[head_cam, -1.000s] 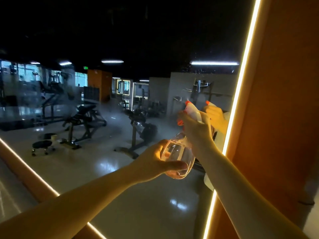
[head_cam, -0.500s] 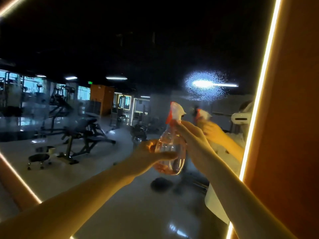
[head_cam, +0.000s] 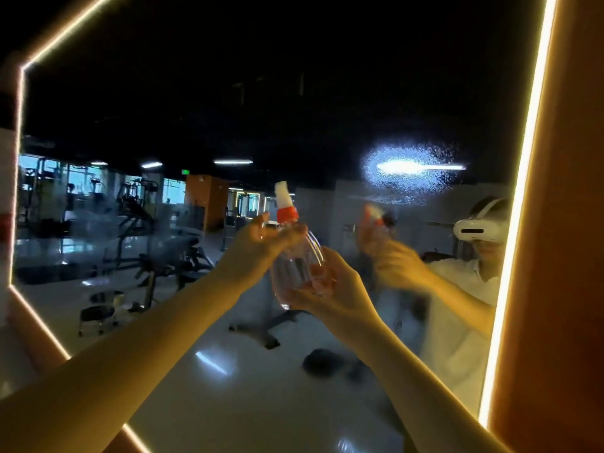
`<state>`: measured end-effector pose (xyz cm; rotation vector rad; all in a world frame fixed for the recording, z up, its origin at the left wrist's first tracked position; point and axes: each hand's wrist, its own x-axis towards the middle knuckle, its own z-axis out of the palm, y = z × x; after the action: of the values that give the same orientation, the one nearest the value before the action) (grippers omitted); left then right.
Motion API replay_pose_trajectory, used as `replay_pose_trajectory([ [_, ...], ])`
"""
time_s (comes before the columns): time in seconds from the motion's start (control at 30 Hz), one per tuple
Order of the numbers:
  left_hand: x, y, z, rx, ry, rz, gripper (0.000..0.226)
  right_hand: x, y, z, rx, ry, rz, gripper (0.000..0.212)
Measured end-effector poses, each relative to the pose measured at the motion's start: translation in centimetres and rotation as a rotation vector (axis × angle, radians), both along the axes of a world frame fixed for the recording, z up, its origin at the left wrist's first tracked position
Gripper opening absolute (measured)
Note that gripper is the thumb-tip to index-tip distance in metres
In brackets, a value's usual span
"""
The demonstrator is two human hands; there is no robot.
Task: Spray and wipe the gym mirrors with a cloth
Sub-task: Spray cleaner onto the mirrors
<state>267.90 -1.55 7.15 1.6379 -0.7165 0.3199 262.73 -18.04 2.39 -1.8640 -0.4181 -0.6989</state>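
Note:
A clear spray bottle (head_cam: 295,263) with a red collar and white nozzle is upright in front of the big gym mirror (head_cam: 202,103). My left hand (head_cam: 258,245) grips it at the neck, just under the collar. My right hand (head_cam: 330,289) cups and holds the lower body from the right. A patch of misted droplets (head_cam: 408,173) sits on the glass up and to the right of the nozzle. No cloth is in view.
A lit LED strip (head_cam: 523,191) frames the mirror, with an orange wall panel (head_cam: 570,223) just right of it. The glass reflects weight benches, machines, a stool and a person in a white shirt wearing a headset.
A misted patch has appeared on the mirror. My hands have swapped places on the bottle: the left moved up from the base to the neck, the right dropped from the trigger to the body.

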Motion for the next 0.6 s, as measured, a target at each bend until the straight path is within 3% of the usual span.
replay_pose_trajectory([
  [0.1, -0.1, 0.2, 2.1, -0.213, 0.095, 0.107, 0.024, 0.5, 1.9, -0.6, -0.123, 0.037, -0.012, 0.08],
  [0.23, 1.1, 0.5, 1.9, -0.412, 0.167, 0.203, 0.017, 0.8, 3.9, -1.4, -0.251, 0.005, -0.113, 0.105],
  [0.47, 2.3, 1.9, 1.2, -0.436, 0.174, 0.273, 0.008, 0.9, 4.7, -1.7, -0.318, -0.025, -0.138, 0.11],
  [0.6, 2.9, 2.7, 0.2, -0.478, 0.202, 0.217, 0.027, 1.1, 4.5, -2.8, -0.231, -0.04, -0.076, 0.105],
])
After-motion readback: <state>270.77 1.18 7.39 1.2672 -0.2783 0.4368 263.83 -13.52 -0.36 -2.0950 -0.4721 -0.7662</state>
